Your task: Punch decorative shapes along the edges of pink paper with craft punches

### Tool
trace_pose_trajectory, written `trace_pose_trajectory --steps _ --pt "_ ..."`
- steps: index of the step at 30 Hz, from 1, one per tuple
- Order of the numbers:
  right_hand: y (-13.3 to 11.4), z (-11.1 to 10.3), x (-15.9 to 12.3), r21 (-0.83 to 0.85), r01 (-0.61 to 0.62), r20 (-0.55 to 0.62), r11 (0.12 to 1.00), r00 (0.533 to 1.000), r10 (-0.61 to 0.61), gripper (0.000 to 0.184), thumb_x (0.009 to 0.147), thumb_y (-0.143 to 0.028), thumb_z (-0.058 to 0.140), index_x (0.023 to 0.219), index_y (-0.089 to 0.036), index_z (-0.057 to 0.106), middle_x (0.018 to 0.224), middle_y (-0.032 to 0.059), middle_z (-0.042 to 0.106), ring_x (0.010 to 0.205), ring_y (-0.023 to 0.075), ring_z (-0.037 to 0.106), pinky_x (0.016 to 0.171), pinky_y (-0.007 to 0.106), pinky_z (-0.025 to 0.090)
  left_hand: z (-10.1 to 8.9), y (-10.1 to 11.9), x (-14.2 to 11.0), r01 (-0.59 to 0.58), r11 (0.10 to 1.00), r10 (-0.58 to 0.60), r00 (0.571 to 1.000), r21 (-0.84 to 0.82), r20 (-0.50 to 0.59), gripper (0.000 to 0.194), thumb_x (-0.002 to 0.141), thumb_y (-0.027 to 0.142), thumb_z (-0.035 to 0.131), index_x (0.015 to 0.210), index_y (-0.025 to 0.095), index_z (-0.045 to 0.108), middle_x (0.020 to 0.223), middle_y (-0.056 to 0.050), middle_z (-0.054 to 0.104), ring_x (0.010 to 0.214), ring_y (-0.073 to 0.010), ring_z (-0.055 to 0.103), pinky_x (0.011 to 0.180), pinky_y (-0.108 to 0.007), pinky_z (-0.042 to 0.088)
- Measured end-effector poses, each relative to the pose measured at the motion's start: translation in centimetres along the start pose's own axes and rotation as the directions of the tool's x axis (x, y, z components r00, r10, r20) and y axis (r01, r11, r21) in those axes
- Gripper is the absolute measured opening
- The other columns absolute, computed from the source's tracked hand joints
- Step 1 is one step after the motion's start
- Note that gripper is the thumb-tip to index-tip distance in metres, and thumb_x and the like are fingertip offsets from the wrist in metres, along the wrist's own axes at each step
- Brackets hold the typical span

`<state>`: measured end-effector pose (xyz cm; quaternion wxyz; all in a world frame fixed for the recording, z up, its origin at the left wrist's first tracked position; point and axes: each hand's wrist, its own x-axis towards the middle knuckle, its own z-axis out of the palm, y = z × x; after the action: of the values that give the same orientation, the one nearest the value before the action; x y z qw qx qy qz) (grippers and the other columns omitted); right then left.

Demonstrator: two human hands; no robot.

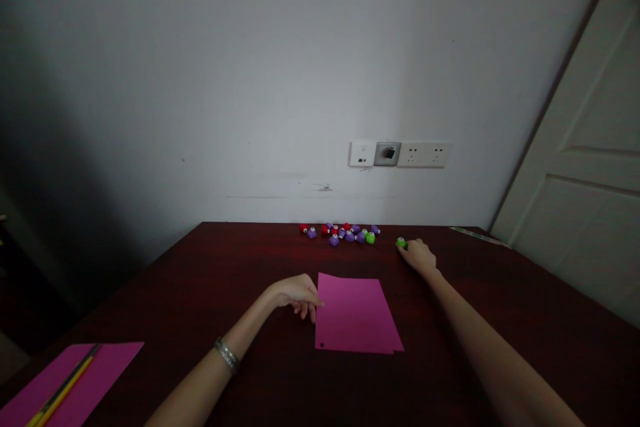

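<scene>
Current step, judged: right hand [419,256] at green big-eyed figure [401,242], tabletop [240,250] far side; fingers narrow, grip unconfirmed. Left hand [296,291]: thumb over pink paper [353,313] left edge, pinch unconfirmed. Next move calls for secure figure contact, paper steady.

A silvery, banded bracelet [227,355] circles the left wrist; both forearms are sleeveless.
</scene>
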<state>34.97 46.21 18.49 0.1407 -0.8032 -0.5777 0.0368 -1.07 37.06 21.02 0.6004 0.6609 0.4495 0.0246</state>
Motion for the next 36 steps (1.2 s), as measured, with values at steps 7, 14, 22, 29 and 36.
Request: trace_pose_trajectory --steps 7,14,22,29,36 --pt "-0.3 -1.2 -1.0 0.032 -0.026 -0.056 0.999 0.998 0.028 0.054 0.079 -0.049 0.040 0.111 -0.008 0.053 0.110 0.0224 0.049 0.098 0.0327 0.052 0.073 0.040 0.043 0.1 0.3 -0.3 0.024 0.997 -0.021 0.999 0.067 -0.038 0.031 0.064 0.042 0.063 0.058 0.012 0.063 0.052 -0.005 0.064 0.034 -0.0077 0.048 0.031 -0.017 0.029" --pt "-2.4 -2.5 -4.3 0.081 0.209 -0.101 0.974 0.974 -0.201 0.035 0.080 -0.033 0.042 0.111 -0.018 0.050 0.108 0.0121 0.054 0.091 0.0231 0.055 0.069 0.030 0.040 -0.5 0.5 -0.2 0.087 0.965 -0.070 0.995 0.247 -0.074 0.042 0.067 0.051 0.056 0.053 0.012 0.057 0.046 -0.004 0.060 0.034 -0.0098 0.049 0.032 -0.017 0.027" --pt "-5.8 0.0 -6.8 0.201 0.403 0.009 0.893 0.911 -0.413 0.014 0.077 -0.025 0.047 0.082 -0.021 0.060 0.078 0.0022 0.064 0.072 0.0147 0.058 0.054 0.021 0.032 -2.7 -0.7 1.2 -0.027 0.973 0.138 0.863 0.229 -0.486 0.028 0.076 0.036 0.051 0.069 0.011 0.060 0.057 -0.003 0.063 0.039 -0.0080 0.051 0.033 -0.016 0.030" --pt "-5.0 1.5 -7.9 0.226 0.406 -0.023 0.885 0.911 -0.412 0.013 0.078 -0.023 0.045 0.085 -0.021 0.056 0.075 0.0001 0.062 0.067 0.0125 0.056 0.053 0.020 0.030 -5.1 0.6 5.4 -0.027 0.948 0.269 0.600 0.317 -0.753 0.016 0.076 0.025 0.053 0.082 0.013 0.062 0.076 -0.006 0.065 0.064 -0.0126 0.059 0.053 -0.020 0.043" --pt "-5.2 1.4 -8.4 0.216 0.447 -0.063 0.868 0.894 -0.444 0.012 0.078 -0.021 0.044 0.086 -0.021 0.054 0.078 0.0006 0.062 0.072 0.0137 0.056 0.057 0.021 0.030 -5.5 3.4 10.5 -0.003 0.869 0.412 0.557 0.495 -0.721 0.034 0.072 0.031 0.060 0.101 0.013 0.058 0.095 -0.008 0.063 0.085 -0.0166 0.058 0.074 -0.024 0.042"
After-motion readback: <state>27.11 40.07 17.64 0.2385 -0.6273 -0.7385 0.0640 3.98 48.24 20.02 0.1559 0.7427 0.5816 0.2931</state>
